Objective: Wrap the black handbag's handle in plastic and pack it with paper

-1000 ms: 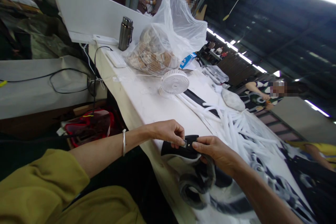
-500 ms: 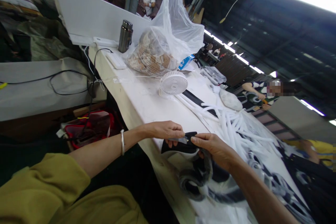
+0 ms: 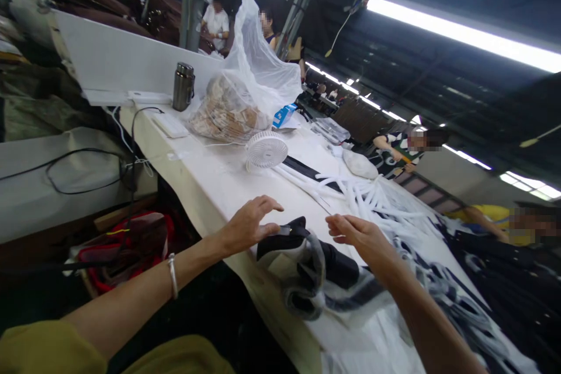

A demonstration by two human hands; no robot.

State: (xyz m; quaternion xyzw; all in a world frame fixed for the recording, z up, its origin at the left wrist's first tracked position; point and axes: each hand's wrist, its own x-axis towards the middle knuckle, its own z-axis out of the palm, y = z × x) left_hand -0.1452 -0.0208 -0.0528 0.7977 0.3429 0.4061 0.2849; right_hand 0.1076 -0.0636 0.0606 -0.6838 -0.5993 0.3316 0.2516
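My left hand (image 3: 250, 225) is open, thumb and fingers apart, at the left end of a black padded piece (image 3: 280, 244) with a pale underside. Its thumb lies beside a small, partly clear tab (image 3: 286, 229) with a shiny tip on that piece. My right hand (image 3: 356, 238) is raised to the right of the piece and apart from it, fingertips pinched together. Whatever is in that pinch, if anything, is too small to make out. Between the hands, a grey-black strip in cloudy plastic (image 3: 319, 263) loops over the black piece and coils on the table (image 3: 210, 178).
A white fan (image 3: 266, 151), a steel flask (image 3: 183, 86) and a clear bag of brown scraps (image 3: 232, 108) stand farther back. White tubes (image 3: 359, 196) and more wrapped strips (image 3: 456, 298) lie to the right. A red bag (image 3: 127, 251) sits below the table edge. Several people are around.
My hands have come apart: the left has opened at the black piece, and the right has let go and moved off to the right. The view has also shifted.
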